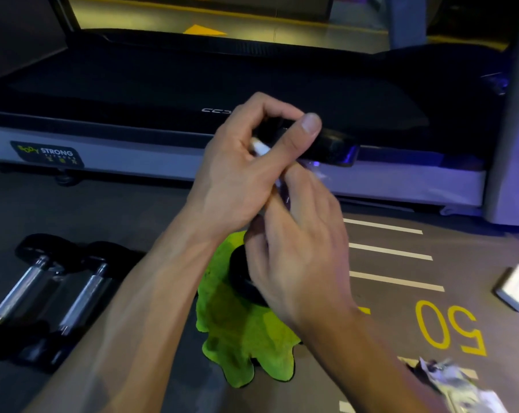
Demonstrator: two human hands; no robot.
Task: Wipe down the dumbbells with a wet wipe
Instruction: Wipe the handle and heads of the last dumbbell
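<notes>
A black-headed dumbbell stands tilted, its lower head (pixel 242 275) resting on a lime-green cloth (pixel 246 338) and its upper head (pixel 333 147) up in front of the treadmill. My left hand (pixel 240 174) grips it just under the upper head, thumb raised over it. A strip of white wet wipe (pixel 259 148) shows between that hand and the handle. My right hand (pixel 297 242) is closed around the handle lower down, over the wipe; the handle itself is hidden. Two more dumbbells (pixel 28 281) (pixel 85 296) with chrome handles lie on the floor at left.
A treadmill (pixel 133 84) runs across the back, its grey side rail (pixel 118 156) close behind the hands. A white charger block (pixel 517 286) lies at right. A crumpled wrapper (pixel 455 380) sits at lower right. The grey floor has white lines and a yellow "50" (pixel 449 326).
</notes>
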